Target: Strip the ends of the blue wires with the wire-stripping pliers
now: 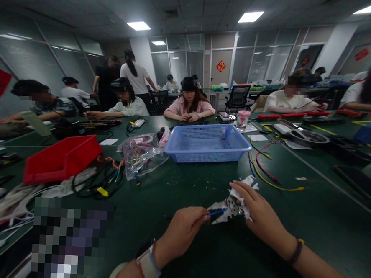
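Observation:
My left hand pinches a blue wire between thumb and fingers. The wire's end points right, into the spread jaws of metal wire strippers. My right hand is wrapped round the handles of the strippers, which are covered with crumpled white material, perhaps tissue or tape. The jaws face left toward my left hand. My palm and fingers hide most of the handles. Small green and coloured scraps lie on the dark green table beyond the tool.
A blue mesh basket stands ahead, a red bin to the left. Between them lie a clear bag of wires and black cables. Yellow and red wires lie at right, near a phone. Several people sit around the tables.

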`<state>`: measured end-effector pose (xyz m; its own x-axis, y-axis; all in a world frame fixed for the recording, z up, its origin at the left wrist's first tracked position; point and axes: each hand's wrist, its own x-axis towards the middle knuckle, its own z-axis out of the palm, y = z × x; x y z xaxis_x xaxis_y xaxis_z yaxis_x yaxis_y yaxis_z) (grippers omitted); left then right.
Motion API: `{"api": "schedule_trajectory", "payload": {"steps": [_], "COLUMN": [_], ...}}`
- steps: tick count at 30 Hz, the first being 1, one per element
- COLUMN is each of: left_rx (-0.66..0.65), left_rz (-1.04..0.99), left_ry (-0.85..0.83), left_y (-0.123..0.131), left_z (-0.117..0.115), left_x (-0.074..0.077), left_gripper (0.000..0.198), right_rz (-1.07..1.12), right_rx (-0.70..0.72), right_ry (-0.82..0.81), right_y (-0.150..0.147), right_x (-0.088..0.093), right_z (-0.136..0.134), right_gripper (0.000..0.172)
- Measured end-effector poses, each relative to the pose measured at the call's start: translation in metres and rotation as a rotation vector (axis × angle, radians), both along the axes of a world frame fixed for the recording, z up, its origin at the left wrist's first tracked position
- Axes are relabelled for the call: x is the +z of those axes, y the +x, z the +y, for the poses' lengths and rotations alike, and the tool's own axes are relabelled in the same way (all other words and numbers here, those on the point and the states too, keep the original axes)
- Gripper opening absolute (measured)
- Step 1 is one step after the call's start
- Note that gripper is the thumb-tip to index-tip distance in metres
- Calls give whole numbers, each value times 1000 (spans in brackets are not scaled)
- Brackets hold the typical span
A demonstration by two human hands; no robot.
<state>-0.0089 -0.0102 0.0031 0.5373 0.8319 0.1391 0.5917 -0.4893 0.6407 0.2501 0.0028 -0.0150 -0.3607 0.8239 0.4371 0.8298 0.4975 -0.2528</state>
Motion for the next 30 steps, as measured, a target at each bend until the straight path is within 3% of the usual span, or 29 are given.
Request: {"api": "schedule_trajectory", "payload": {"steps": [16,30], "left_rx": [3,-22], "left_rz": [-8,-19], "left_ry": [0,-26], "left_y": [1,1], "left_z": [-1,1], "left_x": [0,-3], "left_gripper": [25,26], "right_rz": [-91,-84], "right_rx": [8,15], "right_ry": [17,-1], "right_y": [-2,0], "right_x": [-6,-11], "right_z": [1,2], "right_gripper": [84,75]}}
